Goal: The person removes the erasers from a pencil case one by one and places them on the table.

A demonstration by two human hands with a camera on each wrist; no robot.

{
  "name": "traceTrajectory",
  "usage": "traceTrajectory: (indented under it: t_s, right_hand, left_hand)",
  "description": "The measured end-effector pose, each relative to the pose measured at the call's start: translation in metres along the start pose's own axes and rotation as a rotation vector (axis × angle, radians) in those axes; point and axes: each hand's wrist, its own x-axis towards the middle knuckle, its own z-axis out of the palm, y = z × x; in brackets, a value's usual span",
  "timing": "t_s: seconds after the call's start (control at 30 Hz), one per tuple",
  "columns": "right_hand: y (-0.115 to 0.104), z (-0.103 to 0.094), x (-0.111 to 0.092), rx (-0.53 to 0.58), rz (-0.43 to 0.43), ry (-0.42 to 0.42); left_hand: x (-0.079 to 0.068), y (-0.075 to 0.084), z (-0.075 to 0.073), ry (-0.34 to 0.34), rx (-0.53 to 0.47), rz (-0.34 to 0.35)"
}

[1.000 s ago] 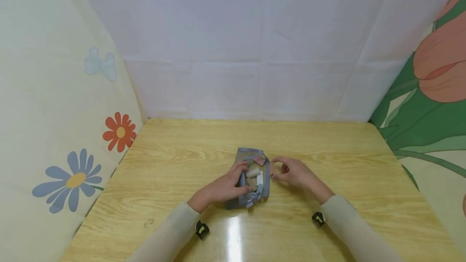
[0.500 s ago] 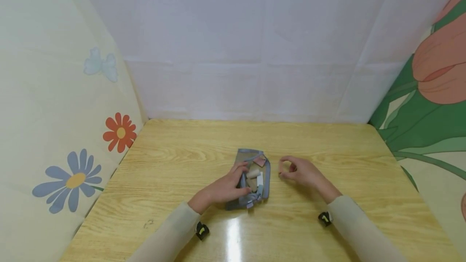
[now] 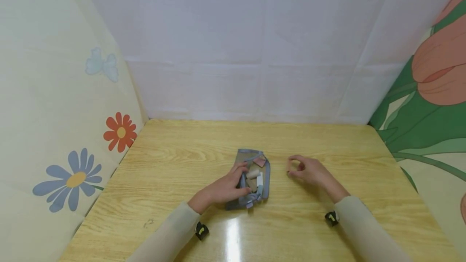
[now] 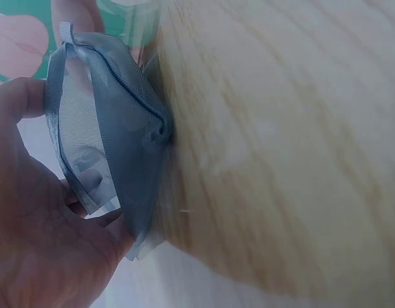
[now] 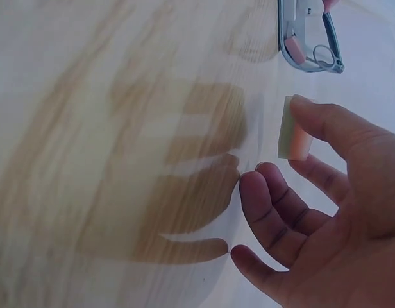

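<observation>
A grey-blue mesh zip pouch point(image 3: 267, 179) lies open on the wooden table. My left hand point(image 3: 226, 186) grips its left side; in the left wrist view the thumb and fingers lie round the gaping pouch point(image 4: 136, 138). Inside are a pink piece point(image 3: 259, 161), a beige roll point(image 3: 253, 174) and a white piece point(image 3: 260, 179); other contents are partly hidden. To the right of the pouch, my right hand point(image 3: 311, 171) pinches a small green and orange block point(image 5: 292, 131) between thumb and finger, above the tabletop and apart from the pouch.
The wooden table point(image 3: 174, 148) spreads around both hands, and a bright light reflection lies near its front. A white sheet point(image 3: 218, 51) hangs behind it. Flower-printed cloths stand at the left point(image 3: 43, 104) and right point(image 3: 429, 132).
My right hand has drawn away from the pouch to the right, carrying the small green and orange block. The left hand and pouch have stayed in place.
</observation>
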Motion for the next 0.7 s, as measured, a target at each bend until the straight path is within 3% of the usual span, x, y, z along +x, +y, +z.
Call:
traceTrajectory:
  t_s: [0.7]
  right_hand:
    - [0.017,-0.018,-0.006,-0.059,0.04,0.02]
  left_hand:
    - [0.0,-0.002,0.001,0.005,-0.009,0.008]
